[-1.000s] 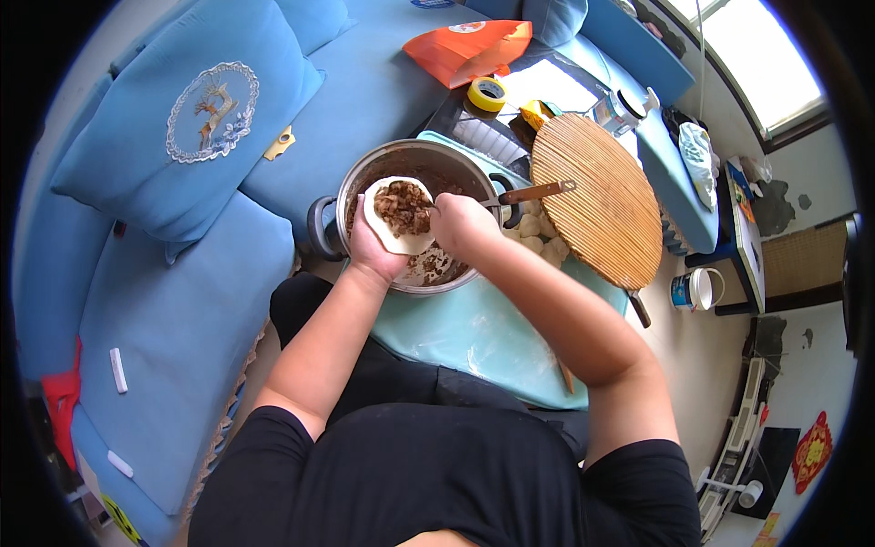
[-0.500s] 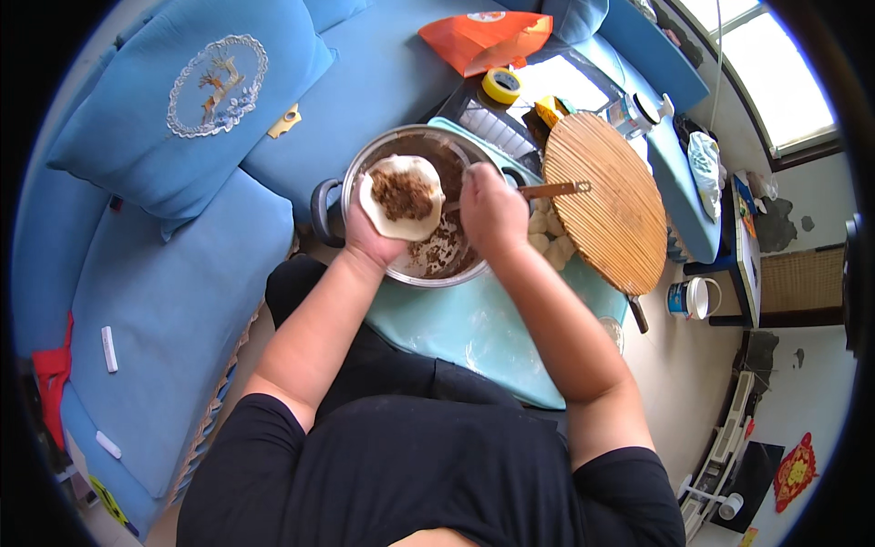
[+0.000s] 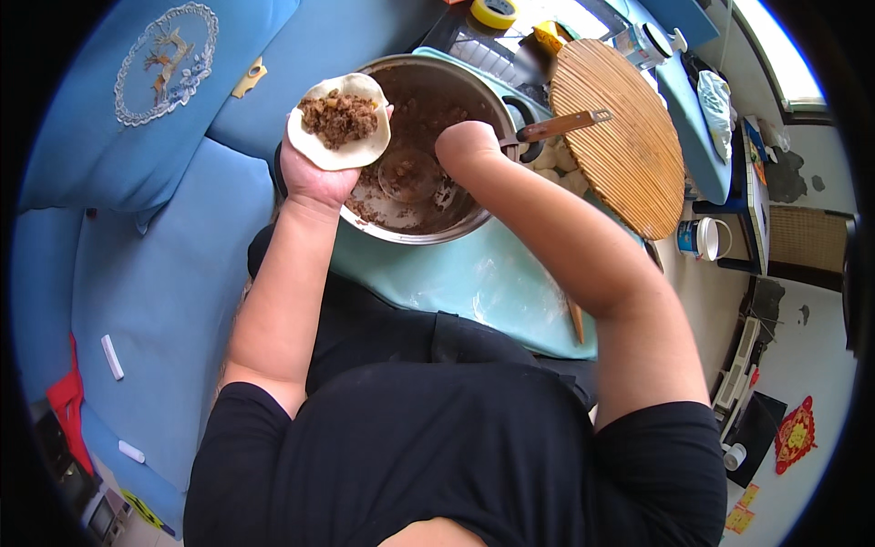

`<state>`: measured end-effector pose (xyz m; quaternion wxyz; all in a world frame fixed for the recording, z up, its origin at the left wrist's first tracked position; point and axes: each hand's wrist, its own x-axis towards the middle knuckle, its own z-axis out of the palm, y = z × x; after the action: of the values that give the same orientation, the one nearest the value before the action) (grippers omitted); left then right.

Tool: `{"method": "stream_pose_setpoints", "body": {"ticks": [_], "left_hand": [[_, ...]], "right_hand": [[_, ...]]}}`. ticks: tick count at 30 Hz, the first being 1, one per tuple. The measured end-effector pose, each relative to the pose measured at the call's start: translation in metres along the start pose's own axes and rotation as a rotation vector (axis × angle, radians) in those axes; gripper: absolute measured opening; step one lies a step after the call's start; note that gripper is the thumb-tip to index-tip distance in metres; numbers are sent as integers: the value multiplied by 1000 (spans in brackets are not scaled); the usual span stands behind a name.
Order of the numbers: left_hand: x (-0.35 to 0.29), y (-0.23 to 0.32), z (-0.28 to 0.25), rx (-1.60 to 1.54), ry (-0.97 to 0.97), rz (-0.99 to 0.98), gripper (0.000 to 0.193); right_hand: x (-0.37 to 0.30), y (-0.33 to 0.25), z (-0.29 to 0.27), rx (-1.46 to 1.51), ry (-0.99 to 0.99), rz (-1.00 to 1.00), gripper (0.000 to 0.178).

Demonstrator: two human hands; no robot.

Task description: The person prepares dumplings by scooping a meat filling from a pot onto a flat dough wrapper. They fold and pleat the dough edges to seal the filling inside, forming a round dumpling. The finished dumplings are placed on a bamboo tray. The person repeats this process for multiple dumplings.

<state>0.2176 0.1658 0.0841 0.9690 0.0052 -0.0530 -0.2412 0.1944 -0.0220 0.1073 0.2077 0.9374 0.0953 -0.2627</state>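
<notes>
1. My left hand (image 3: 321, 180) is palm up and spread in a shallow cup; its fingertips show just past the far right edge of the dough round (image 3: 342, 156).
2. That round rests on my palm, at the left side of the wide metal pot (image 3: 415, 239), partly over the rim, with brown crumbly filling (image 3: 339, 118) heaped in its middle.
3. I judge the dough light, soft and limp: it should sag wherever my palm doesn't back it, so it's best carried from beneath.
4. The filling looks loose and moist; tilting could spill crumbs, and grease on the edge could make it slippery.
5. The bare pale border is where I'd take hold, lightly, between thumb and fingertips; a hard pull could thin or tear it.
6. My right hand (image 3: 468, 149) is curled over the pot, beside the metal neck of a utensil with a wooden handle (image 3: 567, 126). Its fingers are hidden, so I can't tell whether they pinch that neck.
7. The pot stands on the teal-covered bench (image 3: 456, 283); I'd expect it to be the heavy, steady piece here.
</notes>
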Motion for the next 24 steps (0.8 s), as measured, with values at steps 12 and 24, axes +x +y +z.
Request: {"method": "stream_pose_setpoints", "body": {"ticks": [12, 24], "left_hand": [[-4, 3, 0, -75, 2, -51, 44], [-2, 4, -2, -40, 24, -59, 45]], "right_hand": [[38, -20, -17, 280, 181, 46, 16], [67, -54, 28, 658, -149, -36, 21]]}}
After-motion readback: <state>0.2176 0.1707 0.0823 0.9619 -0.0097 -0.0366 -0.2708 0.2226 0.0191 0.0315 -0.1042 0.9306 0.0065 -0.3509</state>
